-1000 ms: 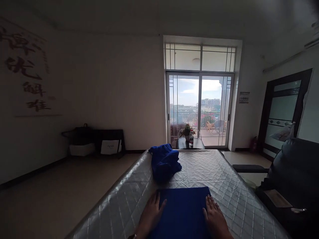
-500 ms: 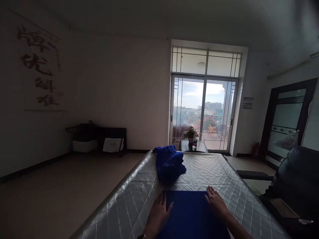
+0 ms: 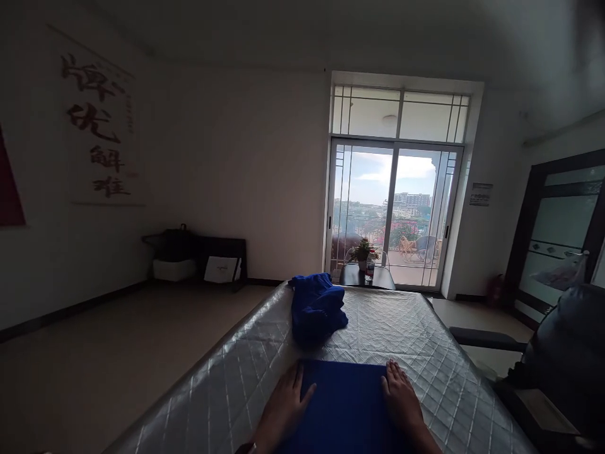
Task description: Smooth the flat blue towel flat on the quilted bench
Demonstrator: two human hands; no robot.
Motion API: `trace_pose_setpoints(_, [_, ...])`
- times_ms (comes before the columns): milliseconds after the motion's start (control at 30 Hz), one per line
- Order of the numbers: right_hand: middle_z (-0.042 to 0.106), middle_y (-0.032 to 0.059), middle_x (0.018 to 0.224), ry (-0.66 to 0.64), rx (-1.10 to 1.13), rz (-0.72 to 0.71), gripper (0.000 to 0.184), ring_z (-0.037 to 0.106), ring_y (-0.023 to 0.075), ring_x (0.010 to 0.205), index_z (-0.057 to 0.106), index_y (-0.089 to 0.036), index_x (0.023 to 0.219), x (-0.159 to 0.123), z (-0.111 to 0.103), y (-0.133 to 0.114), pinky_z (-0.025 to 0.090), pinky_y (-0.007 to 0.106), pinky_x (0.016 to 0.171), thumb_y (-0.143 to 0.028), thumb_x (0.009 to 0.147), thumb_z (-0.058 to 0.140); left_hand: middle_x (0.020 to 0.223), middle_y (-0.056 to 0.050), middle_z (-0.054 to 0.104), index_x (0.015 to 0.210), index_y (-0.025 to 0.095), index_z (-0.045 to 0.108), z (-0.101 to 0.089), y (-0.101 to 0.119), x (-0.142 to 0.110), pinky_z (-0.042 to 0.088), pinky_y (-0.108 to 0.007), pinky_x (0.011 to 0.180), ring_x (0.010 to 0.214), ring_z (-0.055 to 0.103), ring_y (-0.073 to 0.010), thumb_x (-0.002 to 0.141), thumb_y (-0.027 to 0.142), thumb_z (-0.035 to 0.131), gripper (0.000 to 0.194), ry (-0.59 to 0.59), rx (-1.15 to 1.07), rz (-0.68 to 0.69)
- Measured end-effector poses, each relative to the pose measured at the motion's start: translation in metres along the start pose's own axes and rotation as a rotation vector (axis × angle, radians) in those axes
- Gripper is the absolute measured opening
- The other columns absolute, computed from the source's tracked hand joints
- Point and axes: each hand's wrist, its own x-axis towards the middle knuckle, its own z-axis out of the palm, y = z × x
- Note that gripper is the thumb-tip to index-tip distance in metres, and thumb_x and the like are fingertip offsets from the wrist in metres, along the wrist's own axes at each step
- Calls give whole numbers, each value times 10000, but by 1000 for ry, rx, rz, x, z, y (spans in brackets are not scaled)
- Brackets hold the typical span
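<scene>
The long quilted table (image 3: 406,321) is standing in the room, and everything is placing around it. On it, a folded cloth (image 3: 343,403) is lying at the near end, and a crumpled cloth (image 3: 316,310) is sitting behind. Beyond the far end, a small table (image 3: 366,276) is standing before a glass sliding door (image 3: 394,214), and a padded seat (image 3: 567,353) is standing to the right.

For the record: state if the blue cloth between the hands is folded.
Folded: the blue cloth forms a straight-edged rectangle between the left hand and right hand.
</scene>
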Motion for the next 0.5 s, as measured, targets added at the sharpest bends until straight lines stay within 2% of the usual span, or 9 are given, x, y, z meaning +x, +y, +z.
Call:
trace_pose_setpoints(67, [367, 123, 1628, -13, 2, -2, 667, 279, 213, 1529, 419, -85, 1527, -1, -2, 1, 211, 362, 1263, -374, 954, 238, 1653, -203, 318, 1544, 20, 347, 2, 0, 2, 258, -399, 1272, 1537, 314, -296, 970, 593, 254, 817, -9, 14, 6])
trace_pose_setpoints(167, [354, 121, 1634, -22, 10, -1, 656, 265, 208, 1537, 410, -93, 1535, -3, -7, 1, 188, 363, 1272, -362, 962, 239, 1617, -189, 408, 1517, 72, 425, 1, 2, 7, 301, -466, 1240, 1507, 361, -350, 969, 581, 299, 758, -17, 27, 11])
trace_pose_setpoints(267, [353, 108, 1638, -34, 26, 3, 650, 272, 209, 1536, 406, -117, 1543, -5, -12, 0, 185, 350, 1270, -361, 961, 252, 1549, -206, 511, 1469, 67, 495, -4, 21, 17, 308, -553, 1223, 1467, 410, -414, 968, 582, 304, 744, -22, 67, -54])
trace_pose_setpoints(333, [362, 114, 1636, -36, 35, 5, 650, 278, 222, 1534, 409, -109, 1540, -5, -14, 0, 189, 349, 1271, -352, 956, 257, 1527, -240, 527, 1452, 29, 510, -4, 49, 26, 259, -596, 1244, 1478, 382, -441, 969, 597, 270, 783, -18, 57, -34])
trace_pose_setpoints(400, [373, 132, 1630, -33, 31, 2, 648, 277, 238, 1536, 426, -86, 1528, -5, -15, -1, 190, 368, 1274, -331, 950, 260, 1551, -239, 500, 1465, 35, 502, 1, 89, 34, 225, -599, 1267, 1509, 335, -428, 971, 609, 202, 814, -26, -13, 90])
trace_pose_setpoints(500, [394, 161, 1613, -44, -1, -31, 644, 284, 247, 1536, 444, -54, 1511, -3, -15, 1, 193, 390, 1276, -277, 935, 262, 1594, -170, 465, 1489, 117, 501, 21, 152, 42, 281, -476, 1273, 1518, 362, -327, 963, 650, 108, 846, -88, -92, 257])
